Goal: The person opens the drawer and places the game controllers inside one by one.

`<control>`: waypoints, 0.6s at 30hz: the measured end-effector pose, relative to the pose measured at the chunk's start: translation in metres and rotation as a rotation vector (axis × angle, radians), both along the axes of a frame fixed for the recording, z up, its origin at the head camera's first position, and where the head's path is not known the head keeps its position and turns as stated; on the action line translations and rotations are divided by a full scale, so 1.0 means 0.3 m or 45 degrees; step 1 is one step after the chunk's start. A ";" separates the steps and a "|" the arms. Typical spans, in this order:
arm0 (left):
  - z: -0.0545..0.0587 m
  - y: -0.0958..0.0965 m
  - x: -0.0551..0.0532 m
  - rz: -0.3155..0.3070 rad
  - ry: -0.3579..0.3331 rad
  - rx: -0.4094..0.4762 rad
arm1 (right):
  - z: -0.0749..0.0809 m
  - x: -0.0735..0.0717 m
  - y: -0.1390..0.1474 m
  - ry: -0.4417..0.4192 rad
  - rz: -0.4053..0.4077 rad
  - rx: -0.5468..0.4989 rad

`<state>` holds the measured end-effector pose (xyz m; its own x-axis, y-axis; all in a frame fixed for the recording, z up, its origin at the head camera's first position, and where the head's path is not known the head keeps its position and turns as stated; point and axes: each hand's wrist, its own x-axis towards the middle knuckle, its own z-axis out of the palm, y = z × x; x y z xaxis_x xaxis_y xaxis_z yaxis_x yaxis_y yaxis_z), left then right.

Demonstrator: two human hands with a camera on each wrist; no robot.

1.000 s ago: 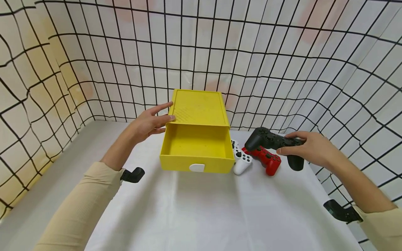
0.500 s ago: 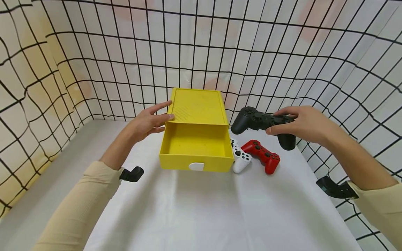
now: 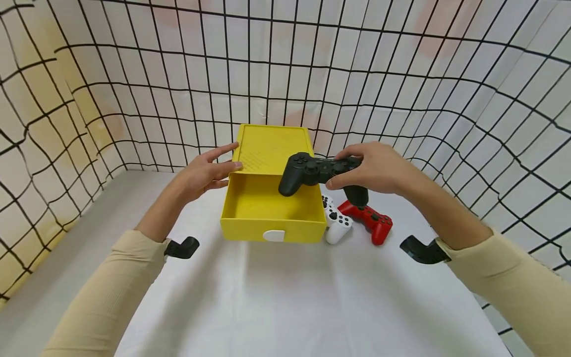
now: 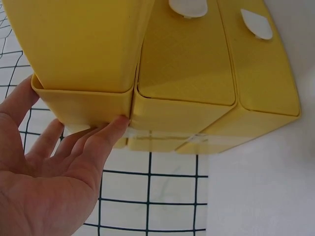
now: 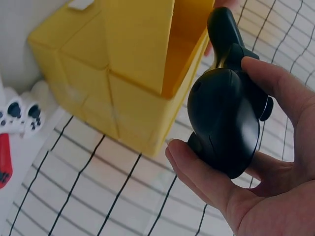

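In the head view a yellow drawer cabinet (image 3: 272, 144) stands in the middle, its top drawer (image 3: 273, 230) pulled out and bare inside. My left hand (image 3: 202, 173) rests on the cabinet's upper left edge with spread fingers, which the left wrist view shows against its side and top. My right hand (image 3: 374, 166) grips a black game controller (image 3: 303, 171) by one end, between thumb and fingers. The controller's far handle overlaps the drawer's back right part in the head view. In the right wrist view the black controller (image 5: 221, 123) hangs beside the cabinet (image 5: 133, 118).
Right of the cabinet, a white game controller (image 3: 338, 225) and a red game controller (image 3: 376, 224) lie side by side on the white table (image 3: 290, 297). Black grid netting (image 3: 267, 64) surrounds the table at the back and both sides. Two lower drawers (image 4: 184, 54) are closed.
My right hand has lifted the black controller off the red one's spot and carried it left, over the drawer's right side. My left hand has stayed on the cabinet.
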<state>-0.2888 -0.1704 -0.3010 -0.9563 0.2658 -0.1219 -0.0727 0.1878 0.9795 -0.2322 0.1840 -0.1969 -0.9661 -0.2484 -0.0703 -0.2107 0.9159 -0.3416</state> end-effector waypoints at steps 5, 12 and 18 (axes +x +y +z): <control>-0.002 -0.004 0.000 -0.005 -0.004 -0.009 | -0.017 -0.010 -0.075 -0.020 0.072 -0.028; -0.005 -0.008 -0.004 0.010 -0.017 -0.003 | -0.032 -0.017 -0.141 -0.005 0.137 -0.026; -0.001 -0.004 -0.007 0.000 -0.007 -0.008 | -0.025 -0.008 -0.162 -0.012 0.168 -0.050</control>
<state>-0.2908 -0.1716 -0.3012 -0.9556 0.2648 -0.1292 -0.0784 0.1941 0.9778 -0.2345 0.1355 -0.2043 -0.9242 -0.3760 -0.0668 -0.3251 0.8664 -0.3790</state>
